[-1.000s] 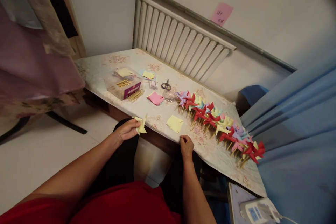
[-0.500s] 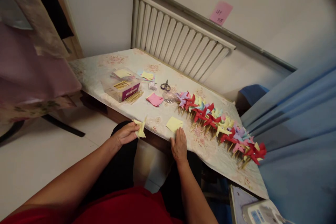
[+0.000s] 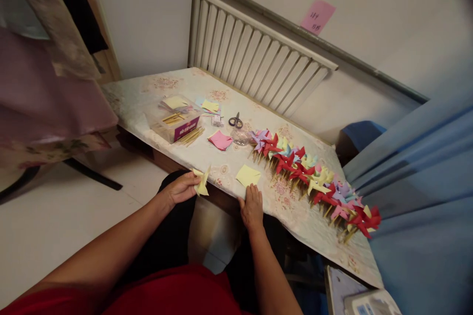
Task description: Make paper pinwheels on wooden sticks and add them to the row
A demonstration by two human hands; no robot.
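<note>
My left hand [image 3: 181, 188] pinches a folded yellow paper pinwheel head [image 3: 202, 182] just off the near edge of the table [image 3: 207, 160]. My right hand [image 3: 252, 205] lies flat on the table edge, fingers stretched towards a yellow paper square [image 3: 248, 175] just beyond the fingertips. A long row of finished paper pinwheels [image 3: 314, 177] on wooden sticks, red, yellow, pink, purple and blue, runs from mid-table towards the right end.
A clear box of wooden sticks [image 3: 173, 120] with loose sticks beside it stands at the left. Pink paper squares [image 3: 220, 140], scissors [image 3: 235, 121] and a small clear bag lie mid-table. A white radiator [image 3: 258, 59] lines the wall; a blue curtain [image 3: 424, 182] hangs at right.
My right hand went from a closed pinch at the table edge to lying flat just below the yellow square. The left hand kept hold of the yellow pinwheel head.
</note>
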